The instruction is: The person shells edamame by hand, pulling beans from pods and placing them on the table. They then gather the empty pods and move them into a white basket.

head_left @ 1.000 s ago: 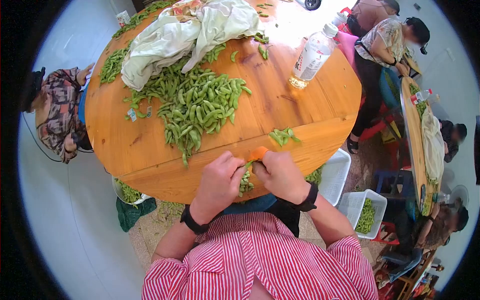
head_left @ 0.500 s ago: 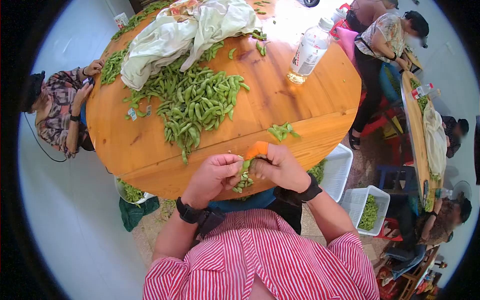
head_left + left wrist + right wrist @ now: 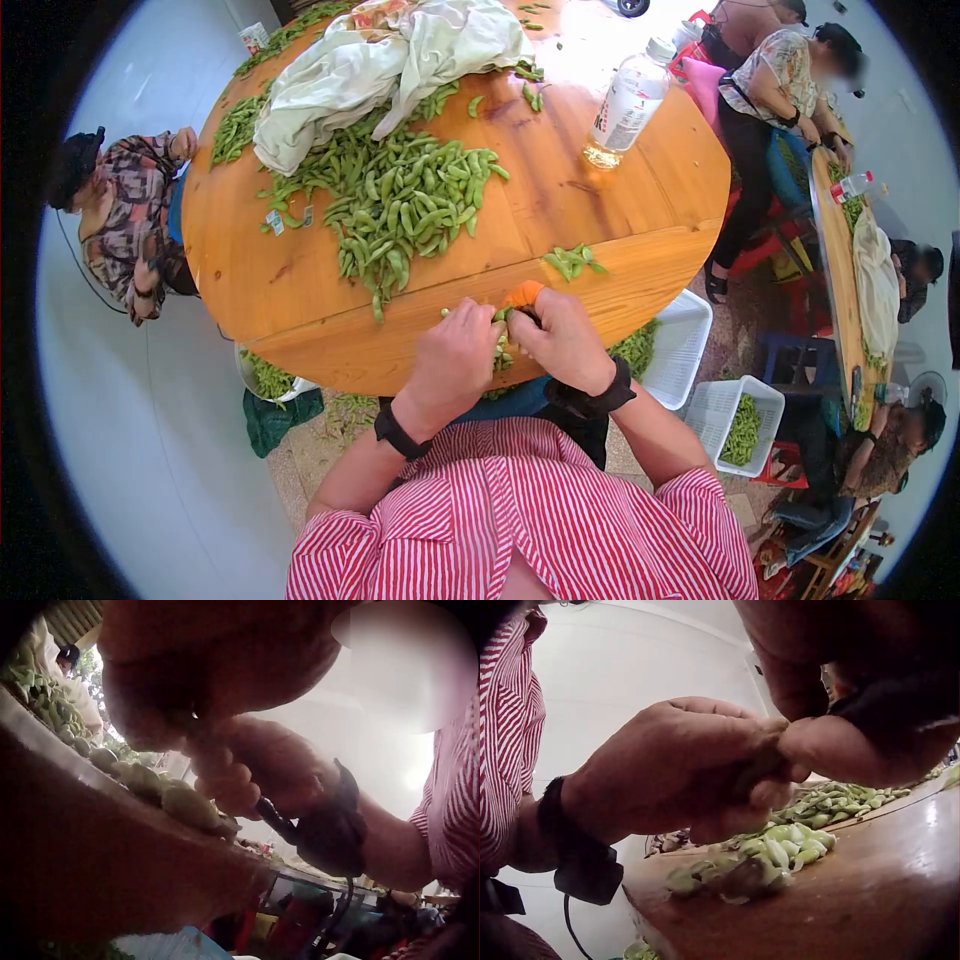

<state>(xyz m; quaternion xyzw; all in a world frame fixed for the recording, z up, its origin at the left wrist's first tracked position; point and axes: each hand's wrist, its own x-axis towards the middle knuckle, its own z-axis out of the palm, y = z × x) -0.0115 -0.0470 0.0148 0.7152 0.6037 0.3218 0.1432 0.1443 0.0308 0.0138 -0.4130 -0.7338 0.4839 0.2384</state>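
Note:
At the near table edge in the head view, the left hand (image 3: pixel 456 352) and right hand (image 3: pixel 564 340) meet, pinching a green bean pod (image 3: pixel 502 314) between them. An orange cover (image 3: pixel 524 294) wraps a right-hand finger. Below the hands lies a small pile of shelled beans (image 3: pixel 502 358), shown closer in the right wrist view as pale green beans (image 3: pixel 780 851). The large heap of pods (image 3: pixel 410 210) is beyond the left hand, and a few flattened pods (image 3: pixel 574 262) lie beyond the right. Fingers hide most of the held pod.
A pale cloth (image 3: pixel 330 95) lies over the far pods. A bottle (image 3: pixel 628 105) stands at the table's right. White baskets (image 3: pixel 738 425) are on the floor at right, a green bag (image 3: pixel 284 422) at left. One person sits at left; several others are around another table (image 3: pixel 835 260) at right.
Half a second ago the hands were slightly apart with a pod between them; now they are closer together, the left knuckles turned up. The person at left has drawn their hands back from the table.

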